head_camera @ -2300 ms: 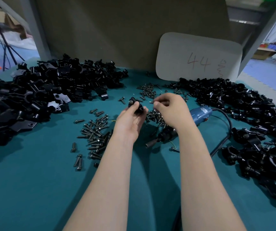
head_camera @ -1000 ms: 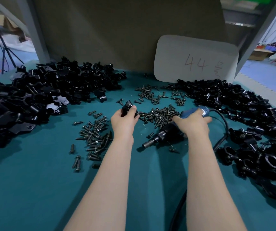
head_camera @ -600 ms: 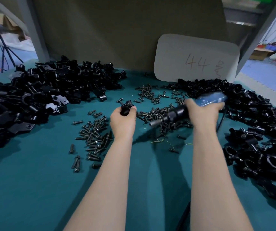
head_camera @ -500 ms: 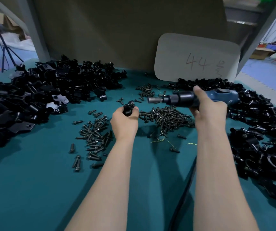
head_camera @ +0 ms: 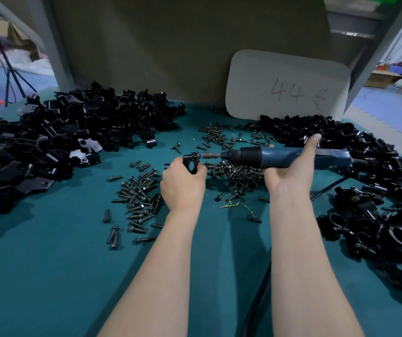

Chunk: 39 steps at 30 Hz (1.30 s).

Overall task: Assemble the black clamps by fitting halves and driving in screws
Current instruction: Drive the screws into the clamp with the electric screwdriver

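Cloth, teal and matte, covers the surface [head_camera: 49,276]. Left hand [head_camera: 183,183] holds one black clamp [head_camera: 191,162] just above it, mid-scene. The clamp is a small glossy ring with a round bore and a lug on top. Left fingers [head_camera: 200,169] are curled round its lower half. Right hand [head_camera: 290,173], palm up, grips the electric screwdriver [head_camera: 280,156], which lies level. It has a blue plastic barrel, a black collar and a slim metal bit [head_camera: 211,155] pointing left, tip touching the clamp's lug. Right fingers are wrapped under the barrel, thumb [head_camera: 313,142] raised along its far side. Black cable [head_camera: 256,300] runs to the near edge.

Loose stock lies straight on the cloth in heaps. Far left: clamp halves [head_camera: 61,142], black, angular, shiny-edged, some of them flat plates with a hole. Right side: a long bank of clamps [head_camera: 365,190], rounded, with closed bores. Between the heaps: dark flanged screws [head_camera: 234,173], one scatter beneath the tool, another near the left wrist, a third farther back. Pale rounded card [head_camera: 287,86] marked "44" leans on the dull brown back panel [head_camera: 183,45].
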Tool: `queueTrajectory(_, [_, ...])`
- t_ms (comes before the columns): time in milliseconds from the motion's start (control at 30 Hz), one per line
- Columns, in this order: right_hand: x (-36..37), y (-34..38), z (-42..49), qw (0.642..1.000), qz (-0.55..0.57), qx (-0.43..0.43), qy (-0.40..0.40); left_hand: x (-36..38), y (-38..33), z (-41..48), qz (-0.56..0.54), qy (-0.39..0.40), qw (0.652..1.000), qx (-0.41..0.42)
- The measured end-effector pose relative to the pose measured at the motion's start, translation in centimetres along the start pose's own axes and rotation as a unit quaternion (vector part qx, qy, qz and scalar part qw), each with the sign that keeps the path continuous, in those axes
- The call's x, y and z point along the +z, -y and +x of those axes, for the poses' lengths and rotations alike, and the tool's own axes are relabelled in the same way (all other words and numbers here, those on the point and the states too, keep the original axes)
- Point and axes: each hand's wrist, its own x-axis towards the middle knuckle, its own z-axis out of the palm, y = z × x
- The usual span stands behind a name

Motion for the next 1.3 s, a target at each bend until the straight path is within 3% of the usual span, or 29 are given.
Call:
queueTrajectory(167, [0.1,-0.4,0.1,0.999,-0.014,-0.019,-0.046,-0.1,-0.1,0.0,0.029,0.003,1.000,0.006])
queueTrajectory(667, [0.1,-1.7,-0.1,0.993,-0.063,-0.066,-0.081,0.1,0.1,0.1,0.112,-0.013,0.993,0.039])
queueTrajectory(1300, [0.6,-2.7,-0.7,0.994,-0.028,-0.087,-0.058,-0.1,0.2,0.1,0.109,-0.029,0.992,0.055])
